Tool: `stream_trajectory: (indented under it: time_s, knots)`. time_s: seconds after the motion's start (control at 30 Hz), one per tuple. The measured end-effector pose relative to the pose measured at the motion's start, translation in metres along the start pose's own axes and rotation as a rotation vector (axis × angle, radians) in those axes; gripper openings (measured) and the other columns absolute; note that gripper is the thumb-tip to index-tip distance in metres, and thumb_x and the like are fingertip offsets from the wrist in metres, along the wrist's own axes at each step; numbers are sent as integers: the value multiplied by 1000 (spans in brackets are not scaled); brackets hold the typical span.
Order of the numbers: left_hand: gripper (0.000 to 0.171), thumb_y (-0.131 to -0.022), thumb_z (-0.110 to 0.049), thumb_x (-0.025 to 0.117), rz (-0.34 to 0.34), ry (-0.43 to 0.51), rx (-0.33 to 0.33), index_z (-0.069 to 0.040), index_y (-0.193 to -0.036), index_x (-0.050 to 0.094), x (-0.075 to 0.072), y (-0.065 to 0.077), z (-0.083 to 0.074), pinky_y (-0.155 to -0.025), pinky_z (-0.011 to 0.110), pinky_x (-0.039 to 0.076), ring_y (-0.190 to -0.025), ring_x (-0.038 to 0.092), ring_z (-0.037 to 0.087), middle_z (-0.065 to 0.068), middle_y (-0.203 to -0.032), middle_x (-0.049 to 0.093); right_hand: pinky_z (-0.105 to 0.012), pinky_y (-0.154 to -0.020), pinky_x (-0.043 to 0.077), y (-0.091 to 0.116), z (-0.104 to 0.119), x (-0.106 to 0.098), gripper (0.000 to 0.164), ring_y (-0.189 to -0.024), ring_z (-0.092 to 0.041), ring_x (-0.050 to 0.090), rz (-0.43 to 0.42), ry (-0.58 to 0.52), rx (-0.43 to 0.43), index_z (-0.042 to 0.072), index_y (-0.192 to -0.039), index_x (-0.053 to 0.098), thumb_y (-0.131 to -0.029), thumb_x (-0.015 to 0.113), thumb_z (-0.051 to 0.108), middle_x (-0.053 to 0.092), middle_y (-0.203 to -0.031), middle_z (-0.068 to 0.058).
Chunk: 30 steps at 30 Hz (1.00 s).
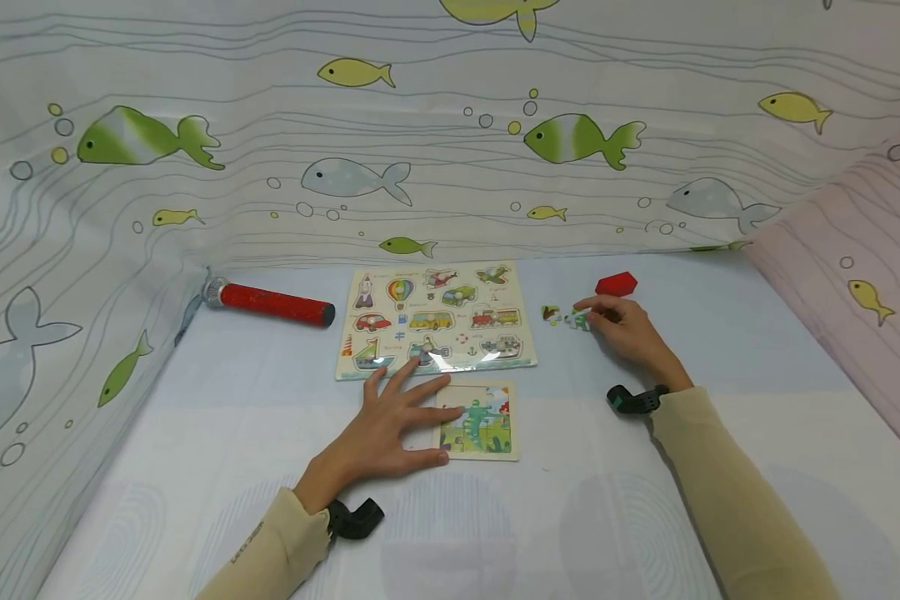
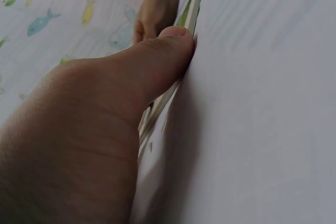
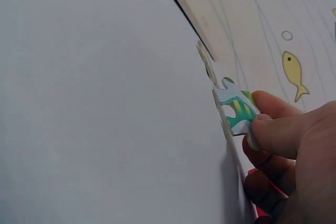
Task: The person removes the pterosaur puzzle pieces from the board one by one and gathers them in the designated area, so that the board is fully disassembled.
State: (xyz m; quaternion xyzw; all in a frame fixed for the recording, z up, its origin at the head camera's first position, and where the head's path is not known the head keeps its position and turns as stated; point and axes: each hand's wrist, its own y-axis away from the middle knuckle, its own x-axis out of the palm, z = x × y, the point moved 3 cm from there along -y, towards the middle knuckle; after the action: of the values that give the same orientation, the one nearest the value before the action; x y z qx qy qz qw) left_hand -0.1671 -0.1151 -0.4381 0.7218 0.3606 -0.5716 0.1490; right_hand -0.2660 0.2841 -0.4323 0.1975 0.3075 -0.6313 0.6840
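Observation:
A small framed jigsaw puzzle (image 1: pixel 501 442) with a green creature on it lies on the table. My left hand (image 1: pixel 390 429) rests spread out at its left side, with the thumb and a finger reaching onto it. The left wrist view has the thumb (image 2: pixel 168 48) against the frame's edge. Off to the right, my right hand (image 1: pixel 630 337) pinches a jigsaw piece (image 3: pixel 239 109) with teal and pale blue printing between thumb and fingers. Another loose jigsaw piece (image 1: pixel 551 315) lies just left of it. Part of the left side of the puzzle is hidden under the left hand.
Behind the jigsaw lies a larger board (image 1: pixel 420 302) with vehicle pictures. A red tube (image 1: pixel 270 304) with a black end is at the back left. Beyond the right hand sits a red hexagonal piece (image 1: pixel 617 284). Fish-printed cloth (image 1: pixel 435 108) rises at the back and sides.

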Motion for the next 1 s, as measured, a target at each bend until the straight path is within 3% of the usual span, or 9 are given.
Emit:
stream_trajectory:
  time_s: [0.3, 0.5, 0.77, 1.0]
  knots:
    - [56, -87, -68, 63, -9, 8, 7, -48, -139, 59, 1, 1, 1, -117, 72, 7, -158, 17, 39, -8, -164, 39, -50, -103, 37, -15, -6, -6, 28, -109, -26, 53, 83, 36, 52, 13, -128, 69, -106, 52, 17, 66, -129, -13]
    - [58, -86, -67, 65, 8, 20, -10, -47, -140, 59, 0, 1, 1, -118, 70, 4, -159, 15, 37, -9, -164, 38, -42, -98, 41, -22, -4, -9, 29, -115, -28, 52, 114, 53, 78, 13, -129, 68, -106, 51, 16, 62, -136, -15]
    - [58, -86, -68, 64, 6, 9, -10, -47, -140, 59, 1, 0, 1, -118, 70, 5, -158, 15, 37, -9, -164, 38, -44, -102, 40, -22, -3, -12, 31, -121, -30, 50, 126, 36, 94, 12, -132, 67, -106, 51, 18, 59, -140, -16]
    - [58, -86, -68, 64, 13, 17, -19, -47, -140, 59, 0, 0, 0, -118, 70, 5, -159, 14, 36, -10, -165, 37, -42, -95, 41, -22, -9, -10, 35, -111, -28, 51, 127, 81, 74, 13, -131, 67, -101, 63, 30, 62, -126, -15]
